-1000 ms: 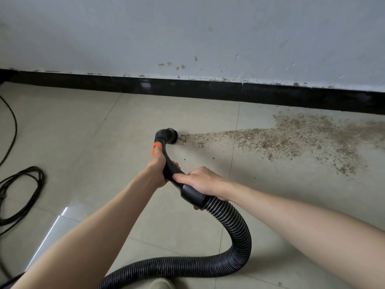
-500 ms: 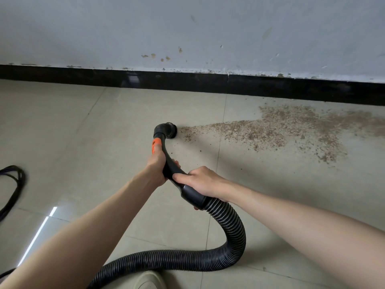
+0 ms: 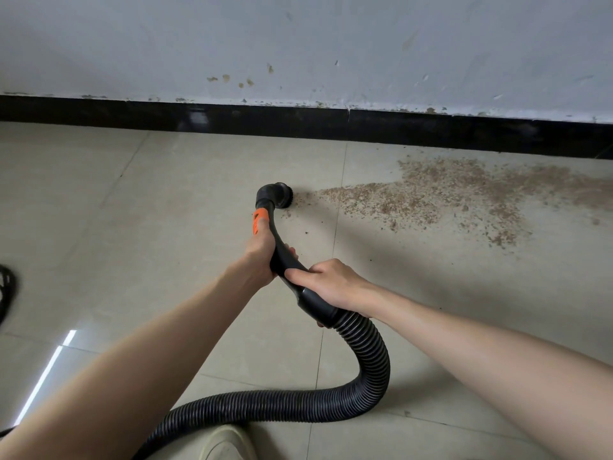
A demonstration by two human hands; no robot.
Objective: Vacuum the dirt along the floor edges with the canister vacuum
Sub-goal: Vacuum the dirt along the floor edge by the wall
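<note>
Left hand [image 3: 260,257] grips the black wand [image 3: 280,247] just below its orange band [image 3: 258,221]. Right hand [image 3: 331,282] grips the cuff directly behind the left hand, where the ribbed hose [image 3: 365,366] begins. Brush nozzle [image 3: 282,195] sits ahead of both hands, at the near tip of the dirt [image 3: 447,190], which spreads rightward beside the black baseboard [image 3: 398,129].

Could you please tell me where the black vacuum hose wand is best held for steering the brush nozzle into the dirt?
Take the smooth black curved wand from above, as both hands do now: left hand just behind the orange band, right hand by the cuff. The rigid tube probably steers the nozzle better than the ribbed hose.
</note>
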